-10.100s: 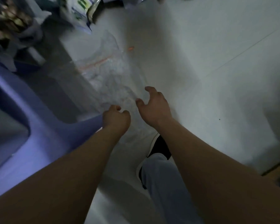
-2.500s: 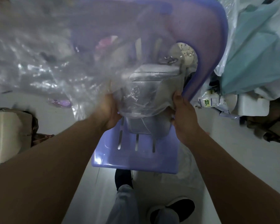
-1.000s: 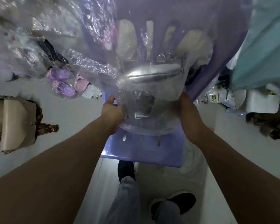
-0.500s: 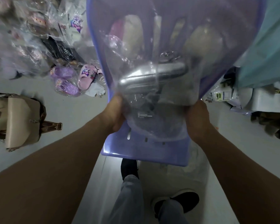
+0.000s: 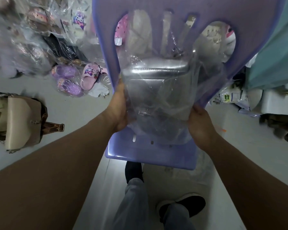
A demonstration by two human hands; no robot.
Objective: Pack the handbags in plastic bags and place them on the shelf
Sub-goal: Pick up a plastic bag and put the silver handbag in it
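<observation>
Head view: both hands, left hand [image 5: 118, 107] and right hand [image 5: 200, 123], clasp the clear, slippery plastic bag [image 5: 158, 90] at its sides. Fingers press together around the soft silver leather handbag [image 5: 155, 77] inside. Supporting its bottom seems safer.

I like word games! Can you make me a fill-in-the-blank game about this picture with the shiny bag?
1. The silver handbag sits inside a clear ____ bag.
2. The left hand and right hand hold it above a ____ coloured plastic chair.
3. The beige backpack lies on the ____.
4. The slippers lie to the ____ of the chair.

Missing words: plastic; purple; floor; left
</observation>
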